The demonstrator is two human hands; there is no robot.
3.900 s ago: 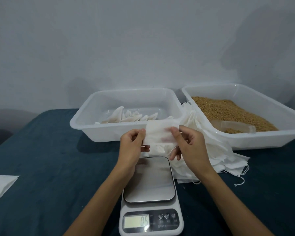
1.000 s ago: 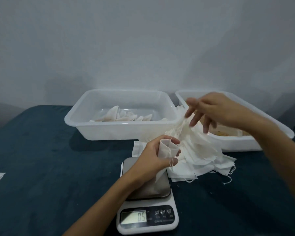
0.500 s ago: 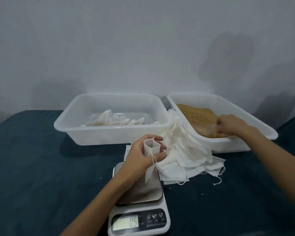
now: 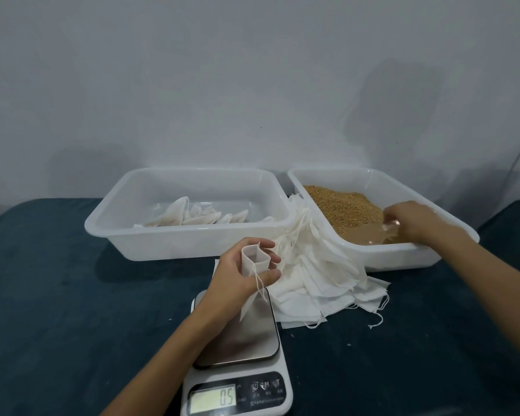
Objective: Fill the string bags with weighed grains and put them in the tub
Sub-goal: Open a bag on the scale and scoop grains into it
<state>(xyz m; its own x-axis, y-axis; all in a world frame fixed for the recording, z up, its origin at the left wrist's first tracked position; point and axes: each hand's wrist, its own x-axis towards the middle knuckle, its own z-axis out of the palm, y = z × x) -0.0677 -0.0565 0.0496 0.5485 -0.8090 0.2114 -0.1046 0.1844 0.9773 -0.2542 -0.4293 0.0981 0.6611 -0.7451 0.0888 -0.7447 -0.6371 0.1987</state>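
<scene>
- While the scale sits at the near edge of the counter, the left hand hangs just above its steel plate, fingers and thumb curled round a small white bag whose mouth is pulled open and faces up; its string dangles toward the plate.
- Beyond the scale and to the right, the right hand is down in the grain tub, curled round a clear scoop pushed into the brown grain.
- Straight behind the scale, the other tub already has a handful of white bags lying on its floor; from here I can't tell how full they are.
- Between the scale and the grain tub, a thick heap of empty bags spills across the counter, leaning against both tubs.
- I'd say the job is at an early stage: a few bags seem done and the heap is far bigger. This bag has yet to be filled, weighed and dropped in the tub behind the scale.
- The display seems to read 0.5, so nothing of weight is on the plate.
</scene>
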